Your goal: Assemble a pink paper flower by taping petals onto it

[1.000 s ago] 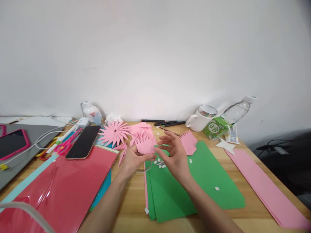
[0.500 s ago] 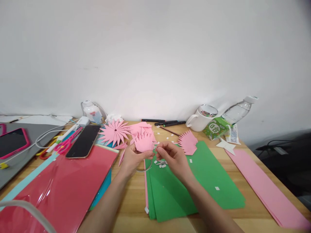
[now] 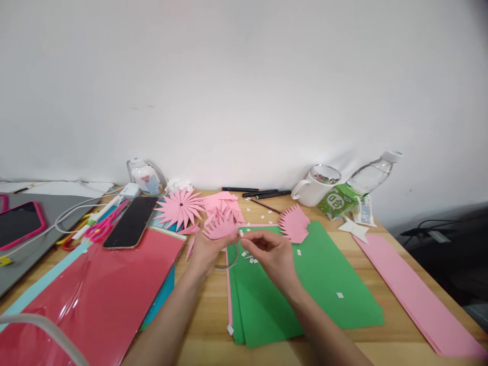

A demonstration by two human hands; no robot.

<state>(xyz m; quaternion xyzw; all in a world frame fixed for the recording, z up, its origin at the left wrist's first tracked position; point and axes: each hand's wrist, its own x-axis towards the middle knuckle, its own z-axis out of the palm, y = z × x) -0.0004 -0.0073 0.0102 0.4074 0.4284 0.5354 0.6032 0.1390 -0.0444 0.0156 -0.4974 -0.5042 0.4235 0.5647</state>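
My left hand point(image 3: 208, 250) is closed on a pink folded-paper fan point(image 3: 221, 227) with a spiky upper edge. Close beside it, my right hand point(image 3: 269, 251) pinches a tiny white piece point(image 3: 241, 234), perhaps a bit of tape or backing, at the fan's right end. Under the right hand lies a stack of green paper point(image 3: 316, 284), with several white scraps point(image 3: 251, 260) scattered on it. A second pink folded fan point(image 3: 294, 223) rests at the stack's top edge. Behind my left hand are a round pink paper flower point(image 3: 180, 205) and more folded pink pieces point(image 3: 223, 203).
On the left lie red paper in a clear sleeve point(image 3: 114, 290), a black phone point(image 3: 130, 222) and pink scissors point(image 3: 107, 222). Pens point(image 3: 267, 193), a white mug point(image 3: 316, 185), a green box point(image 3: 338, 201) and a leaning bottle point(image 3: 373, 174) stand along the back. Pink strips point(image 3: 419, 295) lie right.
My left hand has tilted the pink fan lower and slightly left. The right hand's fingertips have shifted a little left and down, and a white bit now shows between them.
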